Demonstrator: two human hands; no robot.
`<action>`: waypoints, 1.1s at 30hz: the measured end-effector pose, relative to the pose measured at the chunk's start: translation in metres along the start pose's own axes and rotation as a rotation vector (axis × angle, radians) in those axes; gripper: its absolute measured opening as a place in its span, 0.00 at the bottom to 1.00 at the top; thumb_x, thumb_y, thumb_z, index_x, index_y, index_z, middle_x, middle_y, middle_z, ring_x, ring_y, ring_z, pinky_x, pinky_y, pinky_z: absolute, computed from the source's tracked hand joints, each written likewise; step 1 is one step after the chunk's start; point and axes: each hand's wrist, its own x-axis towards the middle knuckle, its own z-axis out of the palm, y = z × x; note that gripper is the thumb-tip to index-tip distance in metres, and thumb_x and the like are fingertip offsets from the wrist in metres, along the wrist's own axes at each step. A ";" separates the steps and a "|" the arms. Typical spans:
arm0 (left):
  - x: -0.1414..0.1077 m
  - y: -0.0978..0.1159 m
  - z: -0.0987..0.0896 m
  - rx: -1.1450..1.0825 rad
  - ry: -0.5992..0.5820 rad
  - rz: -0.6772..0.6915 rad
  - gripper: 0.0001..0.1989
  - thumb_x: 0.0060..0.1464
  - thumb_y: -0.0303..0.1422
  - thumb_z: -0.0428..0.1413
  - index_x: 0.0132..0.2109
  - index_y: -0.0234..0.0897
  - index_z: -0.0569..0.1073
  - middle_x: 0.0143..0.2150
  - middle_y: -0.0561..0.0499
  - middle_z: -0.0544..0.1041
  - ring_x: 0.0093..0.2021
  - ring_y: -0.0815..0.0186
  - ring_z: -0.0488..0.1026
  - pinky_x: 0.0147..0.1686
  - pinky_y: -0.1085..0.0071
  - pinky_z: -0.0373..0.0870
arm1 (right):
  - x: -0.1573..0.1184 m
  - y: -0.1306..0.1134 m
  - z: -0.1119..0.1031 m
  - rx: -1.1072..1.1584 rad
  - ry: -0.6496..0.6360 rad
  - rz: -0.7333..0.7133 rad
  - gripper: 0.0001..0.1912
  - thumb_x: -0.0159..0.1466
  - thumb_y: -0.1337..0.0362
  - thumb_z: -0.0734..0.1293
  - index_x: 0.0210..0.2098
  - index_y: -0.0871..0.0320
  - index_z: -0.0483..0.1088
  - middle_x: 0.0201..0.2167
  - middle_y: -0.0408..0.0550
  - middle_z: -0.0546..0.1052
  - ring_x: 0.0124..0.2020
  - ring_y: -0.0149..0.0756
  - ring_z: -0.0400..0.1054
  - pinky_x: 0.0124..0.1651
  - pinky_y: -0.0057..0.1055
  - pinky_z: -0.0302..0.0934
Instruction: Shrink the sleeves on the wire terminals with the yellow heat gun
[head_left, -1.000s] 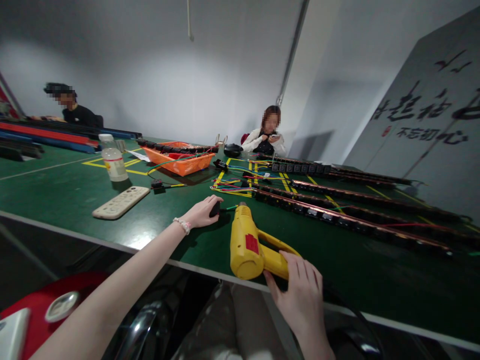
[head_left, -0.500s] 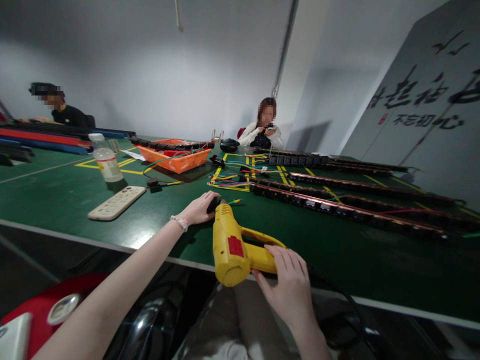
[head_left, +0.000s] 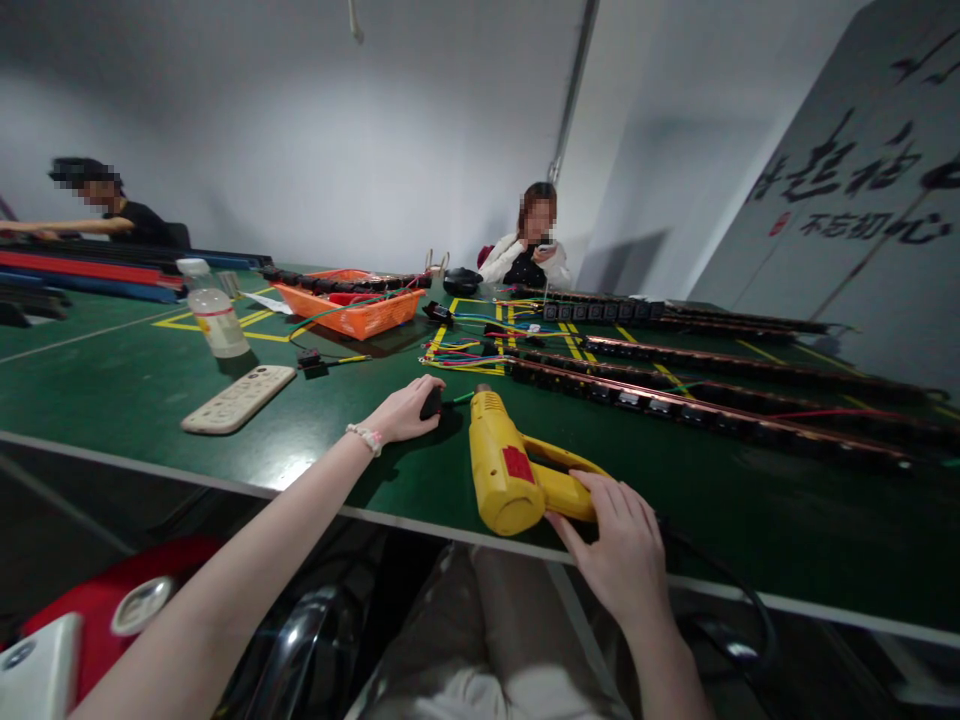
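My right hand (head_left: pixel 616 525) is wrapped round the handle of a yellow heat gun (head_left: pixel 501 470) at the table's front edge. The gun's metal nozzle points away from me, beside a green wire (head_left: pixel 459 399). That wire runs out of a small black part (head_left: pixel 431 403) pinched in my left hand (head_left: pixel 405 408); the fingers partly cover this part, so its exact kind is unclear. My left hand rests low over the green table (head_left: pixel 322 470), left of the gun.
A phone (head_left: pixel 238 400) and a plastic bottle (head_left: pixel 215 310) stand at the left. Behind is an orange basket (head_left: pixel 352 312). Long black strips with wires (head_left: pixel 675 405) lie to the right. Two people sit across the table, one holding a phone.
The heat gun has moved right with my right hand, its nozzle now farther from my left hand. The left hand still holds the black part, and the view has shifted slightly.
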 end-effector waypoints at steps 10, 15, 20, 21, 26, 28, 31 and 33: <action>-0.001 0.002 -0.002 -0.021 0.012 0.009 0.22 0.50 0.33 0.51 0.53 0.38 0.60 0.50 0.45 0.68 0.50 0.59 0.68 0.48 0.62 0.68 | 0.001 0.003 -0.003 0.016 -0.010 0.013 0.23 0.61 0.48 0.60 0.47 0.58 0.64 0.41 0.50 0.73 0.44 0.42 0.64 0.49 0.38 0.54; 0.000 0.003 -0.002 -0.027 0.011 0.004 0.23 0.49 0.32 0.52 0.53 0.39 0.60 0.51 0.46 0.68 0.50 0.59 0.68 0.49 0.63 0.68 | 0.001 0.003 -0.005 0.028 -0.045 0.023 0.21 0.61 0.50 0.60 0.46 0.58 0.64 0.41 0.51 0.72 0.44 0.43 0.63 0.49 0.39 0.53; -0.001 0.004 -0.005 -0.032 -0.004 0.028 0.24 0.48 0.31 0.51 0.54 0.38 0.59 0.51 0.44 0.67 0.51 0.58 0.67 0.49 0.63 0.67 | 0.002 0.003 -0.004 0.010 -0.031 0.003 0.20 0.62 0.51 0.59 0.47 0.59 0.63 0.42 0.51 0.72 0.45 0.42 0.62 0.50 0.39 0.52; -0.001 0.004 -0.005 -0.032 -0.007 0.029 0.24 0.48 0.31 0.51 0.55 0.38 0.59 0.51 0.44 0.67 0.51 0.58 0.67 0.49 0.63 0.67 | 0.001 0.003 -0.004 0.008 -0.029 0.000 0.20 0.62 0.52 0.59 0.47 0.59 0.63 0.42 0.51 0.72 0.45 0.42 0.62 0.50 0.39 0.52; -0.001 0.005 -0.004 -0.026 -0.013 0.006 0.25 0.48 0.31 0.50 0.55 0.39 0.59 0.50 0.45 0.67 0.50 0.58 0.67 0.49 0.62 0.67 | -0.001 -0.005 -0.005 0.020 -0.029 -0.002 0.20 0.62 0.52 0.59 0.47 0.59 0.64 0.42 0.51 0.72 0.44 0.42 0.63 0.49 0.40 0.53; 0.000 0.004 -0.004 -0.027 -0.015 0.007 0.25 0.48 0.31 0.50 0.55 0.39 0.59 0.50 0.45 0.67 0.51 0.58 0.67 0.49 0.62 0.67 | -0.002 -0.011 -0.006 0.042 -0.035 -0.008 0.20 0.62 0.52 0.60 0.48 0.59 0.64 0.43 0.51 0.72 0.45 0.42 0.63 0.50 0.40 0.53; 0.000 0.003 -0.003 -0.031 -0.014 0.015 0.26 0.47 0.30 0.50 0.55 0.39 0.59 0.52 0.45 0.66 0.52 0.58 0.66 0.51 0.62 0.66 | -0.002 -0.022 -0.008 0.083 -0.039 -0.032 0.20 0.62 0.53 0.60 0.48 0.59 0.64 0.43 0.51 0.72 0.46 0.42 0.63 0.51 0.40 0.53; 0.000 0.003 -0.003 -0.036 -0.016 0.016 0.27 0.46 0.29 0.50 0.55 0.39 0.59 0.52 0.45 0.66 0.53 0.58 0.65 0.51 0.61 0.66 | -0.002 -0.027 -0.008 0.113 -0.040 -0.054 0.20 0.62 0.53 0.60 0.48 0.59 0.64 0.43 0.51 0.72 0.46 0.42 0.63 0.52 0.41 0.52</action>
